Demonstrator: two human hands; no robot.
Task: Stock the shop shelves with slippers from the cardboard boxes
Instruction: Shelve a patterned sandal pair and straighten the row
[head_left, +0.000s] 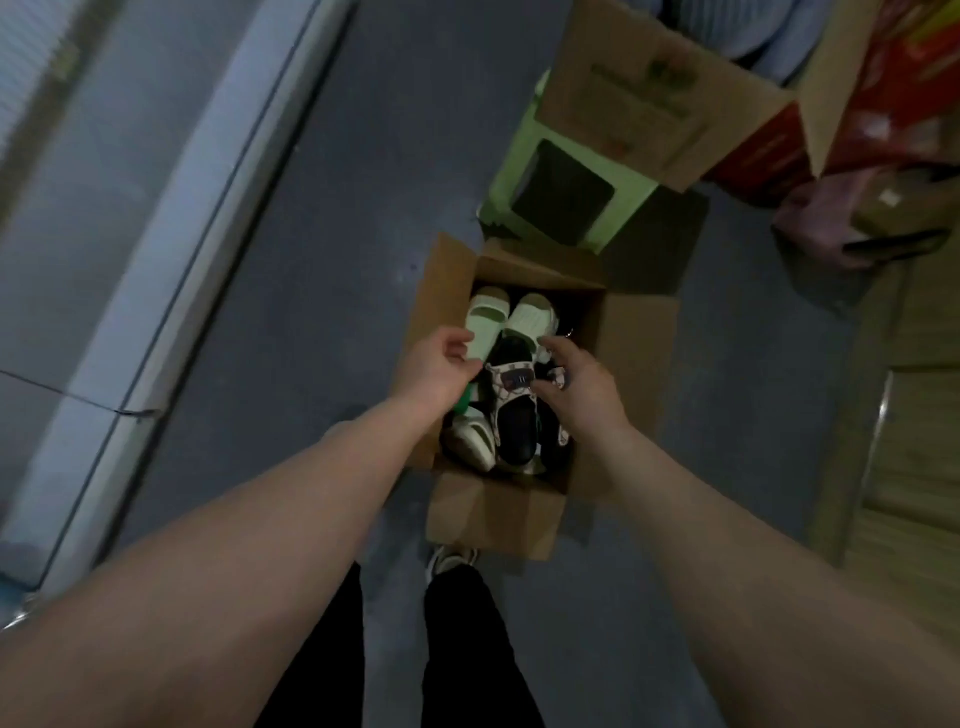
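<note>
1. Progress: early or mid-task, by the look of it. The open brown cardboard box (618, 364) on the grey floor (322, 260) holds several slippers, and none is lifted clear of it. No stocked shelf is in view, so how much has been shelved cannot be told.
2. Box contents, far end: a pair of pale green slide slippers (488, 317) lying side by side, toes pointing away.
3. Box contents, middle: a black-soled slipper with a white patterned strap (511, 410), lying on top of the others.
4. Box contents, near left: a cream slipper (470, 441), partly under the patterned one. Darker pairs lie beneath and are too shadowed to sort.
5. Left hand (441, 364): fingers curled at the near end of the left pale green slipper. Blur hides whether the hold is closed.
6. Right hand (582, 384): fingers spread and relaxed, thumb touching the patterned strap, grasping nothing.
7. Farther off, to the right: a second, larger brown cardboard box (623, 98) rests on a light green plastic stool (519, 171). Its contents are unclear.
8. Left to do: lift pairs out and carry them to the shelves.
</note>
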